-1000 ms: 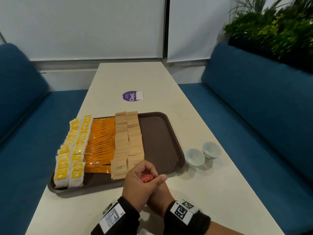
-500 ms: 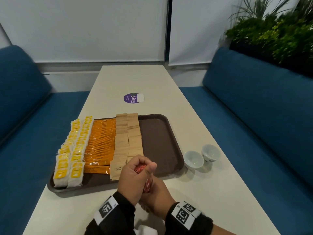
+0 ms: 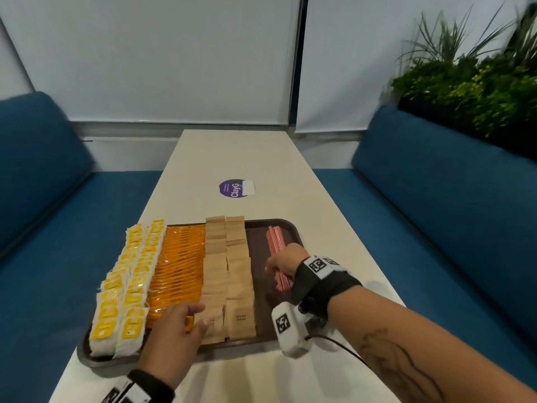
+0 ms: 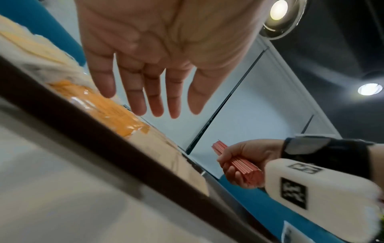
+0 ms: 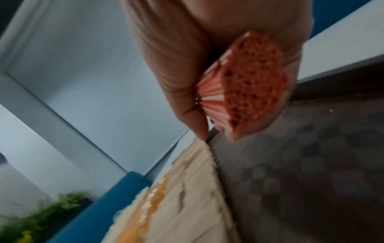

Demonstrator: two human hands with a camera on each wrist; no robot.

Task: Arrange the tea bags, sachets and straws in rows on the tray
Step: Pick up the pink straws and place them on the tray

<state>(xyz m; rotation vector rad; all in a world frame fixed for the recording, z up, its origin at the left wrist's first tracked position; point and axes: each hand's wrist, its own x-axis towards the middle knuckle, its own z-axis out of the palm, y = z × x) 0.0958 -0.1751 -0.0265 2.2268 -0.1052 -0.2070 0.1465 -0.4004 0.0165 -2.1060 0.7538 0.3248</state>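
A brown tray (image 3: 259, 258) holds rows of yellow tea bags (image 3: 128, 282), orange sachets (image 3: 180, 266) and brown paper sachets (image 3: 229, 271). Its right part is bare. My right hand (image 3: 283, 261) grips a bundle of red straws (image 3: 274, 239) lying lengthwise low over that bare part. The right wrist view shows the straws' ends (image 5: 253, 85) in my fist above the tray floor (image 5: 311, 164). My left hand (image 3: 200, 315) is spread flat over the near ends of the orange and brown rows. In the left wrist view its fingers (image 4: 158, 98) are straight and hold nothing.
A purple round sticker (image 3: 235, 188) lies on the white table (image 3: 232, 149) beyond the tray. Blue benches (image 3: 436, 205) run along both sides. Green plants (image 3: 470, 88) stand behind the right bench. My right forearm crosses the table's near right part.
The hands have parted. My right hand carried the straw bundle forward and right over the tray's bare part. My left hand let go and spread out over the near sachets.
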